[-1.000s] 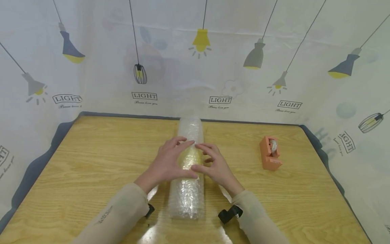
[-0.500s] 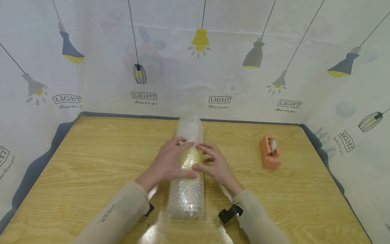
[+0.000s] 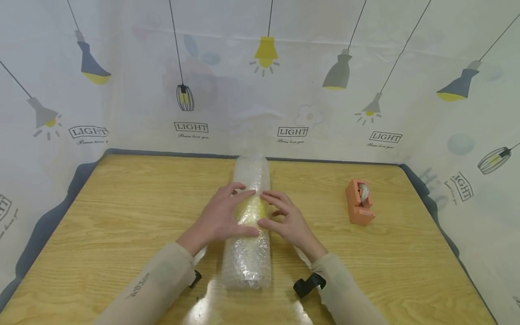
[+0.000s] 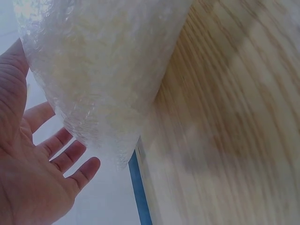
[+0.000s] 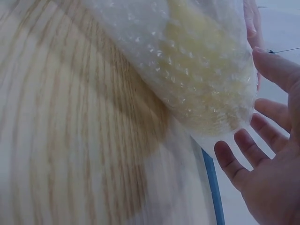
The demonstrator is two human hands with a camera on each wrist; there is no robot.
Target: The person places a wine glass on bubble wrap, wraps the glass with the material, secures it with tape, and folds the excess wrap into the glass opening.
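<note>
"Bubble wrap, clear and glossy, forms a long rounded bundle [image 3: 245, 262], doesn't it?"

"Yes, lying lengthwise at the middle of the wood-grain table [image 3: 142, 198], its far end near the back edge. That end is so pale it almost melts into the whitish backdrop printed with hanging lamps [image 3: 235, 95]."

"And the yellow patch [image 3: 248, 212] inside?"

"Blurred by the film; I can't make out its shape. The hands also cover part of it."

"How are they held?"

"The left hand [image 3: 219, 214] arches over the left side, thumb and fingers spread apart. The right hand [image 3: 290, 221] mirrors it on the right, fingers loosely bent. Neither pinches anything that I can see."

"Are they touching the wrap?"

"Some fingertips look right at its surface, but I can't tell how firmly, or whether all of them touch. Both wrist views cut the bundle off at the top."

"Anything else?"

"An orange block-shaped tape dispenser [image 3: 359, 205] stands well apart on the right, with a pale roll of tape [image 3: 364, 193] partly sunk in it. The beige sleeves [image 3: 345, 284] run off the bottom edge, and the small script under the LIGHT labels is hard to read."
</note>
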